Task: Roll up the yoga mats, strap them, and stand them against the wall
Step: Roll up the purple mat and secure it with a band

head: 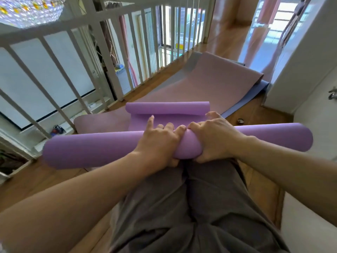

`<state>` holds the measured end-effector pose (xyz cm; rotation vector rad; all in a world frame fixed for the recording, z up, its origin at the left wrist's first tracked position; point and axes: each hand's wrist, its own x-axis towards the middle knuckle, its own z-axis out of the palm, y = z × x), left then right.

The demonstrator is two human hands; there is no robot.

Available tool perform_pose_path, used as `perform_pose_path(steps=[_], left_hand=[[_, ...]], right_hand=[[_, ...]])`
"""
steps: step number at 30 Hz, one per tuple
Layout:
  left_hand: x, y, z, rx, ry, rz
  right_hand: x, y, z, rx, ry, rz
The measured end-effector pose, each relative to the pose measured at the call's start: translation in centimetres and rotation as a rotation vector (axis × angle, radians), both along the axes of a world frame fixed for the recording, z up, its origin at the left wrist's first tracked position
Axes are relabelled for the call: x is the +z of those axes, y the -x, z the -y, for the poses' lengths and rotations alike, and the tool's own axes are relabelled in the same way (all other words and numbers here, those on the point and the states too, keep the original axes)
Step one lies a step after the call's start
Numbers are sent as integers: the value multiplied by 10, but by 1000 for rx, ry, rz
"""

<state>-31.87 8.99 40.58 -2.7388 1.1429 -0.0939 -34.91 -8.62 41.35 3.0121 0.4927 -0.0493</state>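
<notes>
A purple yoga mat [94, 150] is rolled into a long tube lying crosswise above my knees. Its free end [167, 108] curls up just beyond my hands. My left hand [160, 141] grips the roll at its middle, fingers curled over the top, index finger raised. My right hand [215, 137] grips the roll right beside it, thumb underneath. A pink mat [209, 77] lies flat on the floor ahead. The edge of a blue mat [251, 99] shows beneath it on the right.
A white railing [102, 52] runs along the left, with a drop behind it. A white wall and door [310, 73] stand at the right. A small round object [241, 121] lies on the wooden floor near the blue mat. My grey-trousered legs [191, 207] fill the foreground.
</notes>
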Motion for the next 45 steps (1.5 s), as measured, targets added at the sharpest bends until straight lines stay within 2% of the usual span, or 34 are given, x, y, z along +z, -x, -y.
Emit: perform_pose_path(steps=[5, 9, 12, 16, 19, 20, 23, 25, 27, 29, 31, 33, 36, 37, 39, 41, 42, 44, 45], left_hand=[[24, 34, -20, -41, -11, -21], [-2, 54, -23, -34, -89, -120], [-11, 46, -18, -40, -70, -167], [-7, 16, -17, -77, -11, -401], [-4, 2, -17, -76, 11, -544], [-5, 3, -17, -69, 1, -493], [-14, 18, -16, -70, -60, -178], [-17, 19, -14, -59, -29, -173], [-12, 7, -13, -60, 20, -302], [-6, -10, -12, -59, 46, -471], [-2, -19, -10, -50, 45, -573], [-3, -14, -6, -19, 14, -488], [-13, 5, -1, 16, -97, -185], [-15, 8, -1, 24, -99, -145], [-14, 1, -1, 20, -57, -179], [-10, -13, -1, -17, -32, -273], [-6, -20, -1, -27, -31, -333], [-1, -31, 2, -23, -42, -434], [-1, -33, 3, -8, -40, -447]], right_hand=[[34, 37, -13, 48, 7, -79], [3, 57, -27, 17, 15, -225], [-4, 59, -23, -70, -17, -286], [-7, 64, -22, -80, 146, -223], [-12, 58, -26, -111, 80, -222], [-11, 52, -24, -123, 35, -247], [-5, 33, -15, -128, -64, -333], [-3, 25, -13, -115, -75, -374], [-5, 28, -18, -135, -30, -320], [-17, 38, -25, -123, 75, -128], [-26, 43, -28, -90, 84, 37], [-25, 38, -23, -111, 9, -24], [-14, 19, -12, -119, -121, -185], [-11, 14, -10, -113, -126, -224], [-9, 12, -13, -120, -107, -220], [-19, 20, -20, -150, 2, -92], [-27, 25, -23, -138, 68, 40], [-40, 30, -23, -121, 46, 239], [-44, 28, -20, -100, 11, 269]])
